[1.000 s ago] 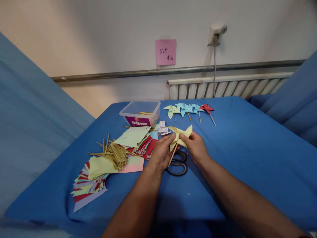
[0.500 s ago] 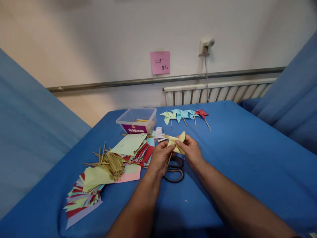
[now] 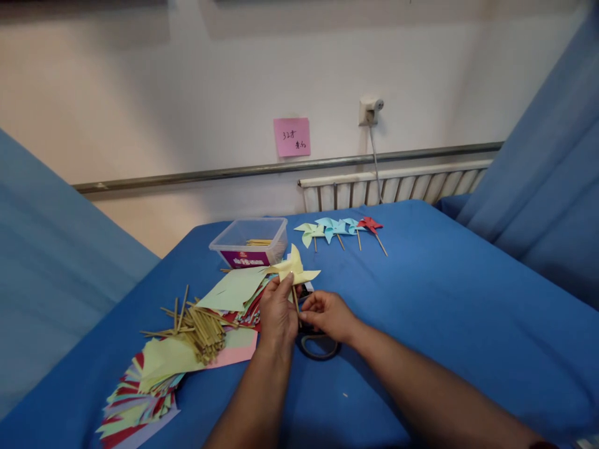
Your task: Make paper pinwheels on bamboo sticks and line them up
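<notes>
A pale yellow paper pinwheel (image 3: pixel 294 269) on a thin wooden stick is upright between my hands. My left hand (image 3: pixel 276 312) is closed on it, its thumb pressed at the centre of the blades. The thumb and fingertips of my right hand (image 3: pixel 331 317) pinch the lower part of the stick. Black-handled scissors (image 3: pixel 322 358) lie on the table under my hands, their blades hidden. Left of my left hand, a stack of cut paper squares (image 3: pixel 234 290) has a light green sheet on top.
Finished pinwheels (image 3: pixel 334 228) in green, blue and red lie in a row at the back. A clear plastic box (image 3: pixel 276 240) holds sticks. A pile of loose sticks (image 3: pixel 206 330) and fanned coloured papers (image 3: pixel 140 399) cover the left of the blue-covered table (image 3: pixel 444 324).
My right hand has moved from the pinwheel's blades down to its stick. The blades now face me, spread open, in my left hand. The whole view has shifted slightly.
</notes>
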Available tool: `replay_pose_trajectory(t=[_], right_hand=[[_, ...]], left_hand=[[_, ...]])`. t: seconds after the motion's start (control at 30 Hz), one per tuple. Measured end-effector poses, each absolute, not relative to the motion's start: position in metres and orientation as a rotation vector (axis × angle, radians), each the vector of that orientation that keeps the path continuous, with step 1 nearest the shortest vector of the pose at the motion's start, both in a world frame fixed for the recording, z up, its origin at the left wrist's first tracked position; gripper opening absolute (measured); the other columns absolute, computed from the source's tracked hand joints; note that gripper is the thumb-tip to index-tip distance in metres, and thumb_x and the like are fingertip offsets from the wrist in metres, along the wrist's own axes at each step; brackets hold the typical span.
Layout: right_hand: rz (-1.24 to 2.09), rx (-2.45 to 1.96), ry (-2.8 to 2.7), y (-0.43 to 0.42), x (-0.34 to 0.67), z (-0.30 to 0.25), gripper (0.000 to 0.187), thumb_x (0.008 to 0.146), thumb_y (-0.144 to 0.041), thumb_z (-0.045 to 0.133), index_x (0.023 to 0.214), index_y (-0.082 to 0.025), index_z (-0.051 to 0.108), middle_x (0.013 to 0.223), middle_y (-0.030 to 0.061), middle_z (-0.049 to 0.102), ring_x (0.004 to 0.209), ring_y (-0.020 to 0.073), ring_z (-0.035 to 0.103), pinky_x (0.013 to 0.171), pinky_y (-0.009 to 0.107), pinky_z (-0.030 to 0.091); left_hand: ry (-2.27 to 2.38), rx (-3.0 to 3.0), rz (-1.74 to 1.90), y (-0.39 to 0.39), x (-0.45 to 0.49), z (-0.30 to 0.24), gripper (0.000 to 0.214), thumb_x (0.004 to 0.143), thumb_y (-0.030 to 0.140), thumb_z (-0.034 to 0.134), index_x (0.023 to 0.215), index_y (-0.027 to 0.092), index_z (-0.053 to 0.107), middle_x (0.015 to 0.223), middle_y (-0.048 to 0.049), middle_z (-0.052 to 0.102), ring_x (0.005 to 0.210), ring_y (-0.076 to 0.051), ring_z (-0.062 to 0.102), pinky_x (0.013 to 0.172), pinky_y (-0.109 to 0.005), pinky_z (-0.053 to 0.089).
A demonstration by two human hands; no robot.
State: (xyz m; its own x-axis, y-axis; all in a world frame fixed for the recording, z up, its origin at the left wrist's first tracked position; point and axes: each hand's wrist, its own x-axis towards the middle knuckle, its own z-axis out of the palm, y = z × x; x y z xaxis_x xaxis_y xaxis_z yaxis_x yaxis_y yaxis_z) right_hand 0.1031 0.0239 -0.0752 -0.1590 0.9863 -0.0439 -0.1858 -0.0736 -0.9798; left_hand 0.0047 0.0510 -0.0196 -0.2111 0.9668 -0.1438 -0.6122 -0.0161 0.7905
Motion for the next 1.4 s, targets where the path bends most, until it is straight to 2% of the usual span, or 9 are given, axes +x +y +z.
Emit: replay_pose_trajectory(t=[0.2,0.37,0.53,0.7,0.8,0.9,1.07,1.23,1.4], right_hand=[[1.337,-1.067,-1.214,0.023,0.1,-0.079,0.019,0.068,-0.035,0.074,0.069,-0.02,0.063,0.063,-0.0038,0.062,0.054,0.0105,0.051,0.051,0.023,0.041],[1.402,-1.033,-1.174,0.023,0.096,-0.082,0.021,0.07,-0.039,0.072,0.074,-0.021,0.061,0.061,-0.0049,0.061,0.049,0.0107,0.053,0.049,0.024,0.042],[1.269,-1.102,-1.231,0.021,0.095,-0.079,0.013,0.072,-0.03,0.067,0.072,-0.02,0.059,0.06,-0.0045,0.059,0.052,0.0105,0.052,0.05,0.023,0.042],[1.06,-1.217,-1.138,0.031,0.121,-0.067,0.017,0.074,-0.037,0.061,0.073,-0.02,0.062,0.063,-0.0016,0.064,0.054,0.0131,0.057,0.053,0.025,0.047],[0.817,-1.552,-1.044,0.048,0.171,-0.061,0.021,0.076,-0.038,0.059,0.077,-0.019,0.066,0.07,0.0015,0.07,0.058,0.0149,0.063,0.057,0.026,0.05],[0.649,-1.769,-0.949,0.066,0.239,-0.062,0.02,0.079,-0.03,0.054,0.079,-0.016,0.068,0.075,0.0059,0.071,0.065,0.0175,0.065,0.061,0.026,0.048],[0.439,-2.154,-0.855,0.092,0.324,-0.071,0.02,0.078,-0.023,0.055,0.075,-0.014,0.073,0.076,0.0106,0.072,0.079,0.0254,0.068,0.07,0.031,0.048],[0.379,-2.347,-0.85,0.116,0.352,-0.077,0.024,0.081,-0.023,0.056,0.086,-0.017,0.078,0.096,0.0138,0.075,0.097,0.0291,0.069,0.079,0.032,0.049],[0.366,-2.443,-0.848,0.135,0.361,-0.083,0.028,0.085,-0.028,0.055,0.097,-0.019,0.078,0.107,0.0163,0.074,0.101,0.0301,0.069,0.08,0.034,0.051]], left_hand=[[0.89,0.501,1.587,0.049,0.006,-0.015,0.023,0.064,0.008,0.079,0.079,0.015,0.063,0.078,0.0023,0.07,0.064,-0.008,0.063,0.059,-0.019,0.049],[0.879,0.491,1.603,0.049,0.006,-0.016,0.021,0.066,0.009,0.078,0.079,0.016,0.063,0.078,0.0028,0.07,0.063,-0.008,0.063,0.06,-0.019,0.048],[0.838,0.52,1.544,0.05,0.006,-0.018,0.025,0.065,0.01,0.08,0.083,0.016,0.063,0.079,0.0032,0.07,0.063,-0.007,0.063,0.06,-0.018,0.049],[0.799,0.582,1.321,0.045,0.006,-0.017,0.035,0.073,0.019,0.078,0.105,0.016,0.065,0.095,-0.0065,0.074,0.084,-0.016,0.07,0.075,-0.025,0.055],[0.866,0.584,1.228,0.042,0.006,-0.017,0.034,0.077,0.023,0.075,0.108,0.017,0.065,0.113,-0.0123,0.072,0.094,-0.019,0.071,0.077,-0.028,0.055],[0.919,0.578,1.209,0.04,0.007,-0.017,0.023,0.077,0.021,0.074,0.099,0.015,0.068,0.114,-0.0125,0.072,0.089,-0.017,0.071,0.071,-0.025,0.055],[0.956,0.614,1.121,0.04,0.008,-0.019,0.02,0.076,0.019,0.075,0.094,0.014,0.069,0.1,-0.0104,0.074,0.073,-0.012,0.068,0.062,-0.021,0.053],[0.978,0.684,1.02,0.037,0.01,-0.019,0.022,0.072,0.021,0.079,0.092,0.014,0.071,0.098,-0.0096,0.074,0.07,-0.012,0.067,0.06,-0.02,0.052],[1.028,0.727,0.978,0.034,0.011,-0.021,0.023,0.07,0.024,0.08,0.09,0.015,0.071,0.099,-0.0112,0.074,0.071,-0.013,0.066,0.061,-0.021,0.052]])
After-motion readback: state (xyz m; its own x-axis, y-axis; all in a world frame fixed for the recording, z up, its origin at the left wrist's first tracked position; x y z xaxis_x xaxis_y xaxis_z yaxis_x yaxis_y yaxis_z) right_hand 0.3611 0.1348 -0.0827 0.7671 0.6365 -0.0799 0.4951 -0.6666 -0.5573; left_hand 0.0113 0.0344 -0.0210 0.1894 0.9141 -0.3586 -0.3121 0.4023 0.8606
